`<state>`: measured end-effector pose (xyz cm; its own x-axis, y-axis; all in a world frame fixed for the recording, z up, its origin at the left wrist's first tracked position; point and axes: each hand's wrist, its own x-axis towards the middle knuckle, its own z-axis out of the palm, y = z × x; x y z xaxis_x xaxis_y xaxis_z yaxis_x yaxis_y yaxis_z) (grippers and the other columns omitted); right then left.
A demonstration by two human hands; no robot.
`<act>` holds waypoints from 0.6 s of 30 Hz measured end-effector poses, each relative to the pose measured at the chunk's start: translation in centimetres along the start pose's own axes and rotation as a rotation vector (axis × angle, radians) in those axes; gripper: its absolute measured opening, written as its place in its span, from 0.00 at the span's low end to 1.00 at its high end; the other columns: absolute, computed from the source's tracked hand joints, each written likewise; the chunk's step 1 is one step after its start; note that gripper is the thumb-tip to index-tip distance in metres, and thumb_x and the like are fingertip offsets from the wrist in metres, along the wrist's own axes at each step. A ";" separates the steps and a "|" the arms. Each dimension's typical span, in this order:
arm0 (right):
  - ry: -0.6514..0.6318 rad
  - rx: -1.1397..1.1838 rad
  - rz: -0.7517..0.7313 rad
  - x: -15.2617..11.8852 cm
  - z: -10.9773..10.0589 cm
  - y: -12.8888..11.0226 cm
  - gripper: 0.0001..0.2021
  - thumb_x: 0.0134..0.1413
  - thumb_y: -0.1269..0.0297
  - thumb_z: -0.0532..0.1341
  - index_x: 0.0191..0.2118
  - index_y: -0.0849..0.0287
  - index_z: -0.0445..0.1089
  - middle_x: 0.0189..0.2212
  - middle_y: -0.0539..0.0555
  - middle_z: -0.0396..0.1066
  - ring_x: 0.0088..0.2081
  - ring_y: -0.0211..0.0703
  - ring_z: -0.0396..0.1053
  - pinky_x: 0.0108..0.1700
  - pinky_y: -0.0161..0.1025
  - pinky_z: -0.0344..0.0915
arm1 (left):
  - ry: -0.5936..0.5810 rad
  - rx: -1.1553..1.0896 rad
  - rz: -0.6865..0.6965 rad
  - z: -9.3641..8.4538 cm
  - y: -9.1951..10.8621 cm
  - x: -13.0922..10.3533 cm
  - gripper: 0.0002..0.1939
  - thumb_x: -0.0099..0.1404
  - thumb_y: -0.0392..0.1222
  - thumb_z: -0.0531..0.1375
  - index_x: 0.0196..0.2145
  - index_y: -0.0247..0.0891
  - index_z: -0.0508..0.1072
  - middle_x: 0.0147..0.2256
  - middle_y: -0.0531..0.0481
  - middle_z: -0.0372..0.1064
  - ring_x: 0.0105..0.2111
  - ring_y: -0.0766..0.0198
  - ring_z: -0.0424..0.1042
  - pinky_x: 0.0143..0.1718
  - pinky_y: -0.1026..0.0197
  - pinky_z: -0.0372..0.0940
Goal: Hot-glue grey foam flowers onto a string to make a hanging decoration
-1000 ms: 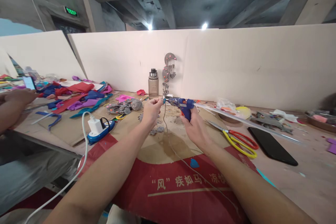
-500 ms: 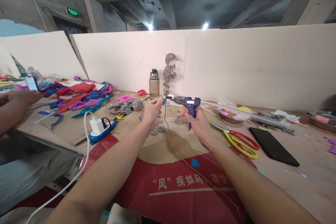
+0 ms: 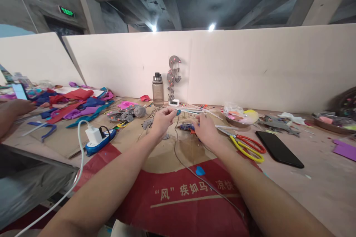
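Between the thumb and fingers of my left hand is a small teal felt piece. A grey cord hangs from the piece and trails across the red cardboard to the lower right. My right hand is open, its fingers slightly bent, just above a dark blue glue gun. The gun lies on the board with its nozzle to the left; its handle is mostly hidden behind that hand. A blue felt leaf shape rests on the cardboard nearer to me.
Scissors and a black phone lie to the right. A bottle stands by the white partition. At left are felt scraps, a blue power strip with a white cable, and another person's hand.
The glue gun has come down from beside the teal felt piece onto the board, and my right hand has let go of it. My left hand keeps its pinch. The view has shifted slightly right.
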<state>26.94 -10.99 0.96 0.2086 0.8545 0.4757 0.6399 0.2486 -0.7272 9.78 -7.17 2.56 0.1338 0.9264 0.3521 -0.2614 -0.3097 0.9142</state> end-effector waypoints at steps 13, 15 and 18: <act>-0.167 0.718 0.144 -1.4 1.3 -3.2 0.15 0.48 0.53 0.62 0.39 0.56 0.66 0.39 0.51 0.68 0.35 0.35 0.67 0.36 0.36 0.67 | -0.089 -0.067 0.020 1.2 0.2 -1.2 0.11 0.51 0.45 0.66 0.25 0.35 0.69 0.18 0.57 0.58 0.17 0.74 0.53 0.18 0.67 0.47; -0.176 0.738 0.165 -1.5 1.3 -3.4 0.16 0.46 0.53 0.63 0.39 0.56 0.66 0.38 0.50 0.68 0.34 0.35 0.66 0.32 0.34 0.67 | -0.082 -0.086 0.017 1.3 0.3 -1.2 0.12 0.51 0.45 0.66 0.25 0.35 0.69 0.19 0.57 0.58 0.17 0.75 0.53 0.19 0.67 0.47; -0.180 0.739 0.178 -1.6 1.4 -3.7 0.16 0.45 0.53 0.64 0.37 0.57 0.67 0.34 0.49 0.68 0.31 0.34 0.65 0.28 0.32 0.63 | -0.082 -0.109 0.023 1.3 0.1 -1.1 0.12 0.51 0.45 0.67 0.26 0.35 0.70 0.20 0.57 0.59 0.17 0.76 0.53 0.19 0.68 0.47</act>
<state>23.18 -12.60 2.19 0.0986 0.9551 0.2793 -0.0643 0.2862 -0.9560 10.85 -8.53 2.48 0.2027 0.8974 0.3920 -0.3669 -0.3015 0.8800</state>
